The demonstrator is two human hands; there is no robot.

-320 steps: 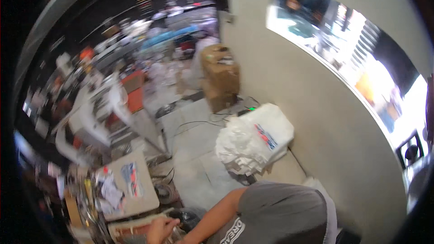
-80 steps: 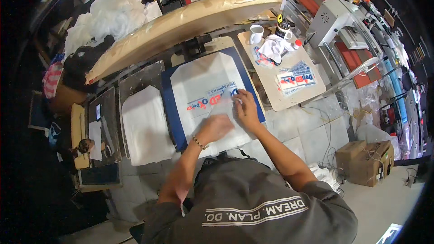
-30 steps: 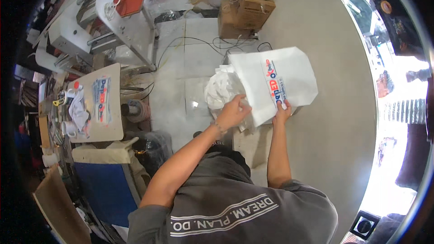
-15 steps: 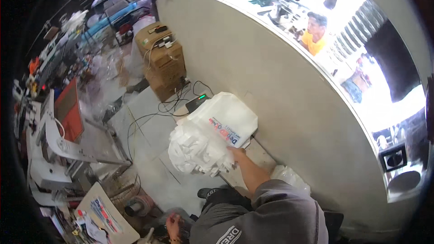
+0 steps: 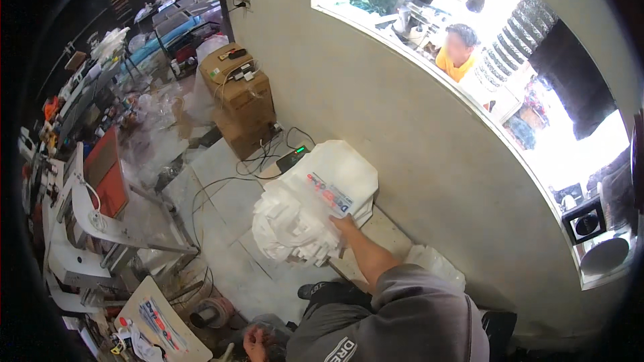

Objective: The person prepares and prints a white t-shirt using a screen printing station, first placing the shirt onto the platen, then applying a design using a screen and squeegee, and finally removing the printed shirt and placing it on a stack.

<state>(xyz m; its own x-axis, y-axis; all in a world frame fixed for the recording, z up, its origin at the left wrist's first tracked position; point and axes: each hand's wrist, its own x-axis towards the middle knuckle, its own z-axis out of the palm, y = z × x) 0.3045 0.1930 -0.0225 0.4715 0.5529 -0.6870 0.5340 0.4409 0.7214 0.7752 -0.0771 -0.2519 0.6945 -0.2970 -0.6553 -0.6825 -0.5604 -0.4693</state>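
Against the wall lies a stack of white bags (image 5: 342, 167), the top one printed in red and blue. My right hand (image 5: 343, 224) is at its near edge, fingers closed on the printed white bag; the fingertips are partly hidden. Crumpled white bags (image 5: 288, 224) bulge out of the pile on its left side. Low in the picture, my left hand (image 5: 254, 343) hangs beside some clear plastic, fingers loosely bent and apart, with nothing visible in it. To its left is a pale board (image 5: 131, 305) bearing the same red and blue print.
A machine with white arms (image 5: 100, 224) and a red framed screen (image 5: 111, 174) stands at left. Cables run over the tiled floor from a black box with a green light (image 5: 293, 158). Beyond is a cardboard box (image 5: 245, 107). Another person (image 5: 457, 53) is behind the window.
My right hand has shifted slightly left along the pile's edge, and the printed bag lies a little differently. My left hand stays low. The whole view has tilted slightly.
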